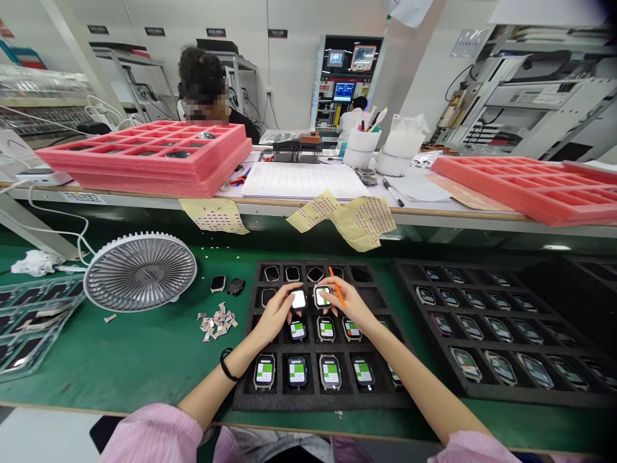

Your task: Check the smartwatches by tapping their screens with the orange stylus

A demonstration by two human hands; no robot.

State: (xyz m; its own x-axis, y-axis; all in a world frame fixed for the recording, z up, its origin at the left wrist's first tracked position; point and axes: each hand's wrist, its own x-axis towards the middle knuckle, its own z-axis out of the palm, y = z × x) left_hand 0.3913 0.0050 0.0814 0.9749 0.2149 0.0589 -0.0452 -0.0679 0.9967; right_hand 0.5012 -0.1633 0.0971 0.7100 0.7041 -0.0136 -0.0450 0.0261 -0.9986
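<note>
My left hand (277, 313) grips a smartwatch with a bright white screen (299, 298) by its edges, thumb on top. My right hand (355, 305) holds a second smartwatch (322, 296), its screen partly white and green. An orange stick-like tool (337, 287) is also tucked in the fingers of that hand, pointing up and away. Both hands are over a black foam tray (248, 402). In its front rows lie several lit watches with white and green screens, such as the front-left watch (265, 371). Watches in the far rows have dark screens. My right forearm hides part of the tray.
Left of the tray are two loose watches (218, 283), a pile of small pieces (218, 323), a grey fan (139, 271) and clear trays (33, 366). Another black foam tray (456, 379) with watches stands right. Pink foam trays (144, 170) occupy the shelf. A person (205, 83) sits beyond.
</note>
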